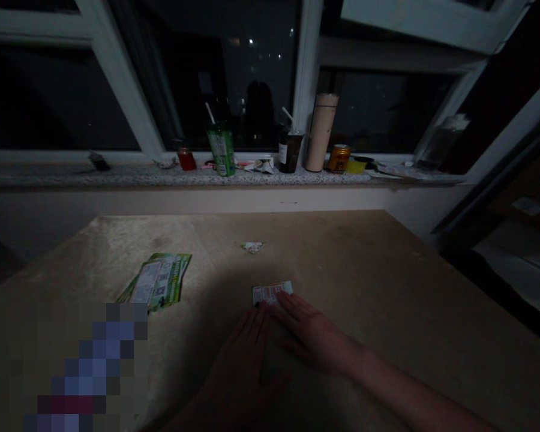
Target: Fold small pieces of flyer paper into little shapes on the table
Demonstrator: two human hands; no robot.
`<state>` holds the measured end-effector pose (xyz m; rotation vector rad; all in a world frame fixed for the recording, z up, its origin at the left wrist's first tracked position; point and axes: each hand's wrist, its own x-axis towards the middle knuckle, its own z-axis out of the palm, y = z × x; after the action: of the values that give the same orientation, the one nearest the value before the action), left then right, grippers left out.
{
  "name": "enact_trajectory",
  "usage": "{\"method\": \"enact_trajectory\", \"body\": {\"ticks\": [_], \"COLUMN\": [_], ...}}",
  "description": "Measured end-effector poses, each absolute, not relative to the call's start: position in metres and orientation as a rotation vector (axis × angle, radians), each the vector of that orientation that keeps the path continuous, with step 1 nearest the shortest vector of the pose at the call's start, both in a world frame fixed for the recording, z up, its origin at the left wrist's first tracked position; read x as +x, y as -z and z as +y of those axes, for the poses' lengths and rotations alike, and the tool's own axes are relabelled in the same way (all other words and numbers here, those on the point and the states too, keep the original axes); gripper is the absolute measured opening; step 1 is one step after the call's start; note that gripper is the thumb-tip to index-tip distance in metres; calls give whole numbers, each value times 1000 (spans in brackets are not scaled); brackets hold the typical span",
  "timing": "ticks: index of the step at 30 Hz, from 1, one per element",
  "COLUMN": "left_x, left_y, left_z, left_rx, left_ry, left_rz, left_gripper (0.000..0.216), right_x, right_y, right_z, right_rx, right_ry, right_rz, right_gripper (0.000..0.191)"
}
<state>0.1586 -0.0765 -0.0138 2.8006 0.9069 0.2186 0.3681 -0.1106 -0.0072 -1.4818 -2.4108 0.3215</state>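
Both hands lie flat on a tan table in dim light. My left hand and my right hand press with spread fingers on a small printed paper, whose far edge shows beyond the fingertips. A small folded paper piece sits further back on the table. To the left lies a fanned stack of green printed leaflets. Neither hand grips anything.
A stone windowsill behind the table carries a green cup with a straw, a dark cup, a tall beige tumbler, a small can and a red jar. Dark windows stand behind.
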Motion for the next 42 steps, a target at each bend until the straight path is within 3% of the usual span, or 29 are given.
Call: {"method": "enact_trajectory", "body": {"ticks": [7,18,29,36,42], "left_x": [158,156,160,154,148], "left_y": [9,9,-2,-3,0], "left_z": [-77,-73,-75,-72,-71], "left_rx": [2797,2800,2797,2834,2799], "left_ry": [-208,-151,-56,-107,-159], "left_rz": [890,865,892,827,877], "left_gripper": [87,86,88,71,77], "right_x": [369,368,367,370,370], "right_y": [6,5,6,9,9], "right_z": [-113,-114,-117,-117,-118], "right_rx": [-1370,-1347,-1418,-1426,-1432], "right_ry": [-222,-370,-167,-190,-204], "right_rz": [-2385,-2283,-2202,-2223,-2216], "right_gripper": [46,45,35,35,37]}}
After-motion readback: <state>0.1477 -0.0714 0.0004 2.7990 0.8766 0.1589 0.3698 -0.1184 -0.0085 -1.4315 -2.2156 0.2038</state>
